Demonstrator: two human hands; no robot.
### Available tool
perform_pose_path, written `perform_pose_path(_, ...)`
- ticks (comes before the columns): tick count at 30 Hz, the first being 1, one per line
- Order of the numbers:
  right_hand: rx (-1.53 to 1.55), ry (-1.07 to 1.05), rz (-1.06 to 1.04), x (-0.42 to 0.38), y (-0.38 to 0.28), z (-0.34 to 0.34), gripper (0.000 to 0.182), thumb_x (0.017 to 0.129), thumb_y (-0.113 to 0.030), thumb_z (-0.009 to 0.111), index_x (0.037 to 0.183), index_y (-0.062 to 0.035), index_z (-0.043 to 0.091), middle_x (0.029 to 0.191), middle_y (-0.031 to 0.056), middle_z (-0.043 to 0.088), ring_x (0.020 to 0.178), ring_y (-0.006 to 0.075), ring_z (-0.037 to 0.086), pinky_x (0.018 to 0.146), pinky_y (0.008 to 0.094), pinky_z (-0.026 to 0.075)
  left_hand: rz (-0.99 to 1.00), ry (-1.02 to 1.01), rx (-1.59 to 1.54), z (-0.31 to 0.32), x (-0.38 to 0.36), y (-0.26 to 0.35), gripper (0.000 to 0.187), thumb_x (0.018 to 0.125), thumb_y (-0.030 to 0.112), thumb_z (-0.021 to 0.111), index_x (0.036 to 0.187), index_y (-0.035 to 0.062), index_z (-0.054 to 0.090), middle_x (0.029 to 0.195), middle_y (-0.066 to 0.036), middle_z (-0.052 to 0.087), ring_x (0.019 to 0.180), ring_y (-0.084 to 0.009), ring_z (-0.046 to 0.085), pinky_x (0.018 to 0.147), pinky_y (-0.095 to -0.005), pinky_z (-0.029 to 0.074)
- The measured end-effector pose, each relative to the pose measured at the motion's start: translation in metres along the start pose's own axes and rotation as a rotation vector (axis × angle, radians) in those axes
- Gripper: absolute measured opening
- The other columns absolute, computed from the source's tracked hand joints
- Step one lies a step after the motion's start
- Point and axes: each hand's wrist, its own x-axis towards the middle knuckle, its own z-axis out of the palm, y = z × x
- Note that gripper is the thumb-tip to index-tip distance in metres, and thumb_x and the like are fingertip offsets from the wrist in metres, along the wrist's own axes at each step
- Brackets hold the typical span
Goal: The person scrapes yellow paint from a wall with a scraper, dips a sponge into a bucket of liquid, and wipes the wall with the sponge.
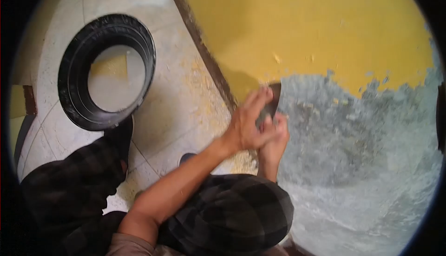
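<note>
Both hands are together on a dark scraper blade [276, 94] set against the wall, where yellow paint [316, 28] meets bare grey plaster [339, 135]. My left hand [244, 123] reaches across from the left, its fingers pressed on the blade. Under and beside it, my right hand [274, 140] is closed around the lower part of the scraper. The handle, if there is one, is hidden by my fingers. A ragged paint edge runs rightward from the blade, with small yellow chips on the plaster.
A black bucket [69, 84] holding whitish liquid [114, 91] stands on the pale tiled floor [153, 135], left of my hands. Yellow paint flakes [200, 89] lie along the brown wall base [204, 51]. My bent knees in dark trousers [237, 209] are below my hands.
</note>
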Motion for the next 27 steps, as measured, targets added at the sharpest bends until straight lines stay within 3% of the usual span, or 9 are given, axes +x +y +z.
perform_pose_path(3,-0.097,-0.076,0.05,-0.005,0.006,-0.007,0.015,0.093,-0.014,0.06,0.102,-0.0048,0.052,0.075,0.0002,0.056,0.065,0.0063,0.05,0.054,0.0225,0.041,-0.029,0.007,-0.037,-0.002,-0.003,0.004,0.073,0.079,0.037,0.069,0.128,-0.01,0.043,0.128,-0.028,0.048,0.122,-0.041,0.046,0.103,-0.0417,0.037)
perform_pose_path(5,-0.244,-0.026,-0.138,-0.016,0.026,-0.017,0.02,0.094,-0.01,0.056,0.109,-0.001,0.048,0.071,-0.0016,0.051,0.065,0.0067,0.048,0.054,0.0232,0.04,-0.027,-0.023,-0.073,0.006,-0.02,0.008,0.073,0.078,0.037,0.069,0.129,-0.009,0.042,0.128,-0.028,0.048,0.122,-0.0412,0.046,0.103,-0.0416,0.037)
perform_pose_path(9,-0.048,-0.005,0.031,-0.016,0.016,-0.006,0.02,0.094,-0.008,0.055,0.11,0.0003,0.046,0.07,-0.0022,0.05,0.062,0.0059,0.048,0.053,0.0226,0.039,0.014,0.057,0.003,0.013,-0.017,0.003,0.073,0.077,0.035,0.07,0.13,-0.0065,0.042,0.123,-0.027,0.049,0.119,-0.0415,0.047,0.1,-0.042,0.038)
perform_pose_path(11,-0.122,-0.043,0.002,-0.012,0.023,-0.003,0.018,0.094,-0.007,0.055,0.108,0.0004,0.046,0.069,-0.0023,0.051,0.063,0.0057,0.048,0.053,0.0222,0.039,-0.043,0.049,-0.045,-0.003,-0.002,-0.005,0.072,0.076,0.033,0.071,0.129,-0.0064,0.043,0.117,-0.027,0.051,0.109,-0.0409,0.051,0.095,-0.043,0.041)
perform_pose_path(15,-0.112,-0.059,-0.109,-0.017,0.048,-0.009,0.018,0.094,-0.007,0.055,0.109,-0.0016,0.046,0.072,0.0014,0.055,0.063,0.007,0.05,0.053,0.0231,0.04,-0.083,0.001,-0.033,0.005,-0.029,-0.001,0.069,0.078,0.033,0.07,0.128,-0.0057,0.044,0.121,-0.027,0.05,0.114,-0.0406,0.05,0.099,-0.0416,0.039)
perform_pose_path(19,-0.098,0.029,-0.03,-0.015,0.064,-0.025,0.015,0.093,-0.005,0.054,0.107,-0.0018,0.048,0.073,0.0012,0.055,0.062,0.0077,0.049,0.054,0.0233,0.04,-0.104,0.006,-0.07,0.013,-0.03,-0.003,0.068,0.08,0.036,0.068,0.128,-0.0055,0.044,0.126,-0.026,0.049,0.12,-0.04,0.048,0.103,-0.041,0.037)
perform_pose_path(22,-0.185,-0.078,-0.076,0.002,0.038,0.007,0.007,0.09,-0.007,0.059,0.095,-0.003,0.056,0.079,-0.0012,0.056,0.075,0.0068,0.048,0.064,0.0257,0.042,-0.15,0.006,-0.058,0.0,-0.02,-0.016,0.07,0.079,0.037,0.067,0.129,-0.0054,0.043,0.129,-0.027,0.047,0.121,-0.0412,0.046,0.104,-0.0417,0.035)
perform_pose_path(25,-0.401,-0.035,-0.178,-0.014,0.055,-0.005,0.017,0.092,-0.009,0.058,0.106,-0.0015,0.051,0.079,-0.0004,0.056,0.072,0.008,0.053,0.061,0.0253,0.045,-0.21,-0.002,-0.126,-0.002,-0.025,-0.007,0.072,0.079,0.038,0.067,0.131,-0.0054,0.042,0.132,-0.027,0.045,0.125,-0.0421,0.043,0.106,-0.0423,0.033)
perform_pose_path(27,-0.163,-0.033,-0.152,-0.025,0.049,-0.009,0.018,0.092,-0.008,0.059,0.106,-0.0011,0.049,0.08,0.0003,0.058,0.073,0.0085,0.054,0.064,0.0252,0.046,-0.116,-0.092,-0.071,0.009,-0.035,-0.004,0.074,0.079,0.039,0.067,0.13,-0.007,0.042,0.133,-0.028,0.044,0.127,-0.042,0.041,0.107,-0.043,0.032)
